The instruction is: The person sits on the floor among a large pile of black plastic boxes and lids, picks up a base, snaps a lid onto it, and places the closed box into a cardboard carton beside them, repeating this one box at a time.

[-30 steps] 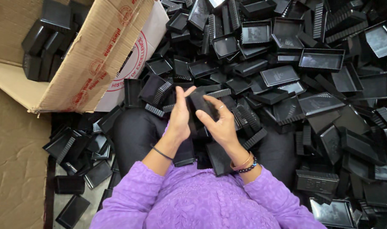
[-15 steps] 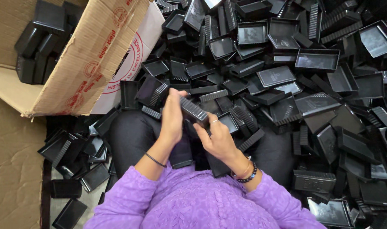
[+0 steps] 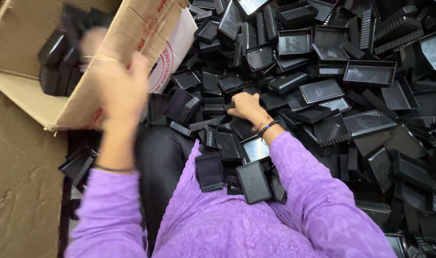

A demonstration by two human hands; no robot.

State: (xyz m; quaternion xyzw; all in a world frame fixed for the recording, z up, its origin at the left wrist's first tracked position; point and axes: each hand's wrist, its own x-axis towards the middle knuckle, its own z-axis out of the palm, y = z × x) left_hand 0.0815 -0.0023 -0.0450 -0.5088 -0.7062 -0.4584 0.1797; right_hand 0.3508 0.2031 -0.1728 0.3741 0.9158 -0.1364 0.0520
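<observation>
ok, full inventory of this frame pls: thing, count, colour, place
plastic trays: too many to count, black, heaped across the floor ahead and to the right, a few on the lap
cardboard box: one, brown, open, upper left, black trays inside
cardboard sheet: one, brown, flat at lower left
left hand: blurred, raised at the box opening; grip cannot be told
right hand: resting on the tray heap, beaded bracelet at the wrist
sleeves: two, purple, bottom of view
</observation>
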